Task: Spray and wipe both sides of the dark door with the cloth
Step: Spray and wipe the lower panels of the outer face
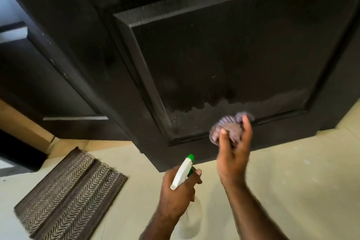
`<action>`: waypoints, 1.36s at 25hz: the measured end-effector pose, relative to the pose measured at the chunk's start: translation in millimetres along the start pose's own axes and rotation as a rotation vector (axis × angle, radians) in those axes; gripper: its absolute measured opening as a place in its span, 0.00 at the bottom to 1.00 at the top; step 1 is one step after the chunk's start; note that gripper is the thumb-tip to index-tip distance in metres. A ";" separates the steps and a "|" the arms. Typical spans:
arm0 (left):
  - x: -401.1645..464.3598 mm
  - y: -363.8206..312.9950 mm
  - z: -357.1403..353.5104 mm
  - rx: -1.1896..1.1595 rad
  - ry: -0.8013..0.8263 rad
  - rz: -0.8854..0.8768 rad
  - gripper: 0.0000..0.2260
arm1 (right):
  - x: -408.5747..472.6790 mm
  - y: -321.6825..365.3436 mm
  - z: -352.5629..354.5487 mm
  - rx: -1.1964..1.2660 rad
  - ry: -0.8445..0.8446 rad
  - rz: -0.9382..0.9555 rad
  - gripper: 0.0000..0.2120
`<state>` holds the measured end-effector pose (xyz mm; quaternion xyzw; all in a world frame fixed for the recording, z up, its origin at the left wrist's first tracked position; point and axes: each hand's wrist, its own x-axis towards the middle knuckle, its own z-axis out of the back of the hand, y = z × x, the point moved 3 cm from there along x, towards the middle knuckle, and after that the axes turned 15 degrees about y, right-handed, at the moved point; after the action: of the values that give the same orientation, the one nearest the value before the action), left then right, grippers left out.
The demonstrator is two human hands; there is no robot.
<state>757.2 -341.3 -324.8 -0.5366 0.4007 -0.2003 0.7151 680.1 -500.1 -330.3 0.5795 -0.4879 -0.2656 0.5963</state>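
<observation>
My right hand (233, 146) grips the bunched purple cloth (229, 124) against the dark door (224, 54), at the lower edge of the recessed panel, lower centre-right of frame. My left hand (179, 191) holds the spray bottle (184, 169) below it, nozzle up, near the door's bottom edge. A wet band shows across the panel's lower part. Plan: wipe side to side across that band, push cloth into the moulding groove, keep bottle clear. Patterned mat (70, 195) lies lower left.
</observation>
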 end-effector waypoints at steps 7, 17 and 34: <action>50.7 -30.1 86.8 -0.056 -0.159 -0.250 0.14 | 70.4 -74.3 -107.5 -1.242 0.393 0.891 0.30; 82.7 -84.1 96.8 -0.019 -0.006 -0.429 0.10 | 96.3 16.8 -143.1 -1.203 0.225 1.022 0.27; 74.6 -74.0 103.1 -0.084 -0.070 -0.330 0.03 | 82.6 -95.4 -28.8 -1.432 0.681 1.133 0.24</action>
<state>893.8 -357.6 -272.2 -0.6311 0.2902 -0.2792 0.6630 761.0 -578.3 -394.0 -0.1949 -0.2189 0.0088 0.9560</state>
